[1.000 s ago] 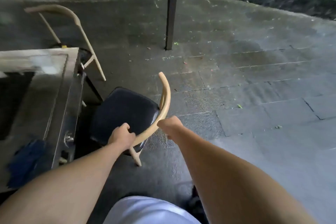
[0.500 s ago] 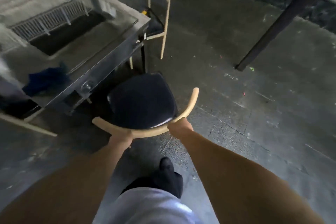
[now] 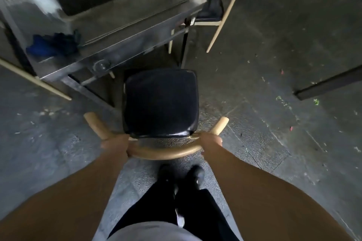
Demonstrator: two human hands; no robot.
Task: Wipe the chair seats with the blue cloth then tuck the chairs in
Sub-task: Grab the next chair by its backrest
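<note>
Now we grip the chair's curved wooden backrest (image 3: 162, 153) with left hand (image 3: 115, 146) and right hand (image 3: 210, 143), its black seat (image 3: 159, 101) not yet tucked under the metal table (image 3: 121, 25), the blue cloth (image 3: 52, 45) left near the tabletop's front edge.

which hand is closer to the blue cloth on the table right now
Left. The left hand grips the left end of the chair's curved wooden backrest, on the side nearer the blue cloth. The right hand grips the right end, farther away.

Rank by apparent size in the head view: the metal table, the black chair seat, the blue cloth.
1. Grey metal table, largest.
2. Black padded chair seat.
3. Crumpled blue cloth, smallest, though farther from the camera.
</note>
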